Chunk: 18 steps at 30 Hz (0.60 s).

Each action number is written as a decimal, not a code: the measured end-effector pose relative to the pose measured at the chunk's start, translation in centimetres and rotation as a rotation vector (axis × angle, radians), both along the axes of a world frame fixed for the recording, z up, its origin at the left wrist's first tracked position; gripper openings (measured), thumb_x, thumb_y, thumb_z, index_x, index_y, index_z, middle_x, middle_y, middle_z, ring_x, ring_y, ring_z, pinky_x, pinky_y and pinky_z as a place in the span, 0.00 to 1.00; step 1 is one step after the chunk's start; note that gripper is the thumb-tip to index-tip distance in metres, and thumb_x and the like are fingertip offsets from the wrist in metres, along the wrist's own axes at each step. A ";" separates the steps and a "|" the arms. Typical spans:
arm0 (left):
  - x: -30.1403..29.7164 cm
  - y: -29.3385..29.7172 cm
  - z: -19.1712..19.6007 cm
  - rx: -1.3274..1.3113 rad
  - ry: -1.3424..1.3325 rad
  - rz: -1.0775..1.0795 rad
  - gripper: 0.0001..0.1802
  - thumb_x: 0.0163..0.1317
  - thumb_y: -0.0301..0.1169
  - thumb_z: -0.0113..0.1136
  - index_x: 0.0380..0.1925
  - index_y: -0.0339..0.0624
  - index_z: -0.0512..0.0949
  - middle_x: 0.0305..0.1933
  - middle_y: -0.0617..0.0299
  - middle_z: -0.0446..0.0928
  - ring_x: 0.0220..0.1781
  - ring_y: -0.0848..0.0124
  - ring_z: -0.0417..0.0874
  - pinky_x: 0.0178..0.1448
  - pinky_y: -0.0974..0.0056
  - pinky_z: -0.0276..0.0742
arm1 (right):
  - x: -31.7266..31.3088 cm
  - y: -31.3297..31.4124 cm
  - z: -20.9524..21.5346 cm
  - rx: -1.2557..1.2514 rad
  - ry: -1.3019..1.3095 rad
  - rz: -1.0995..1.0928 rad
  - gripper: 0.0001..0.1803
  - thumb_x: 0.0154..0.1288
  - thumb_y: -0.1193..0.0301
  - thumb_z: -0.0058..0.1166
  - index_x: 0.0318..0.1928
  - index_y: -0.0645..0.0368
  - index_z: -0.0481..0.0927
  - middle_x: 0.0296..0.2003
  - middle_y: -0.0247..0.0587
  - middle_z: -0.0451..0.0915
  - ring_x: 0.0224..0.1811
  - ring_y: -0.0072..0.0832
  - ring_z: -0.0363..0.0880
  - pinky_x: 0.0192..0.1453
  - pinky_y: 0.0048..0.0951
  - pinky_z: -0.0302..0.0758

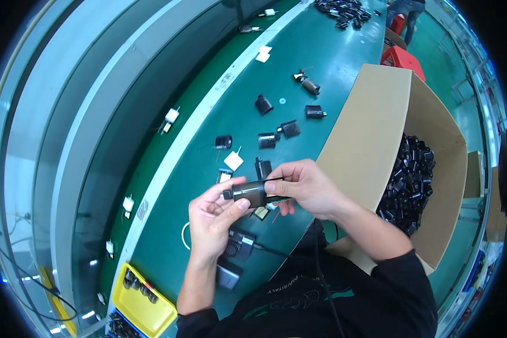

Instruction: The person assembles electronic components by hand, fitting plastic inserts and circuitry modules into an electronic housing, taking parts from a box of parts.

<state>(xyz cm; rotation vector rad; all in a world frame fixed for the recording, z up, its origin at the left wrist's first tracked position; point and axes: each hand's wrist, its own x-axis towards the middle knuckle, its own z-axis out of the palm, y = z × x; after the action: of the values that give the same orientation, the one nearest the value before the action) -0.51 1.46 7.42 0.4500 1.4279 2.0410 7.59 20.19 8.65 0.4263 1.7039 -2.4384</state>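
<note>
Above the near part of the green bench, both hands hold a smoky translucent plastic housing [250,195], tilted almost level, its narrow neck toward the left. My left hand [209,222] grips its body between thumb and fingers. At the wider right end, my right hand [310,188] pinches a thin part against the opening; the fingers hide most of that part. Just beyond lie another dark housing [262,167] and a white square piece [234,161] with a thin wire. Nearer my body sits a black boxy device [239,245] with a cable.
More dark housings [267,140] are scattered farther up the bench, with a heap of black parts [348,11] at its far end. On the right stands an open cardboard box [363,121] holding black pieces [408,186]. A yellow tray [146,312] lies at lower left.
</note>
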 end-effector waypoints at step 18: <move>-30.2 -5.7 -3.9 -0.659 0.304 0.797 0.18 0.60 0.33 0.61 0.48 0.33 0.76 0.35 0.62 0.79 0.33 0.78 0.76 0.39 0.74 0.72 | -35.0 39.8 -0.1 2.162 -0.016 -0.236 0.24 0.56 0.72 0.51 0.55 0.61 0.67 0.53 0.53 0.71 0.55 0.48 0.72 0.57 0.43 0.72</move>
<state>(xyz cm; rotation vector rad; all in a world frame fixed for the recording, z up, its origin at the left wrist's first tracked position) -30.71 -4.23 3.55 -0.1362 2.6469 1.8954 -27.39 60.03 8.54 0.6540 3.3909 0.4093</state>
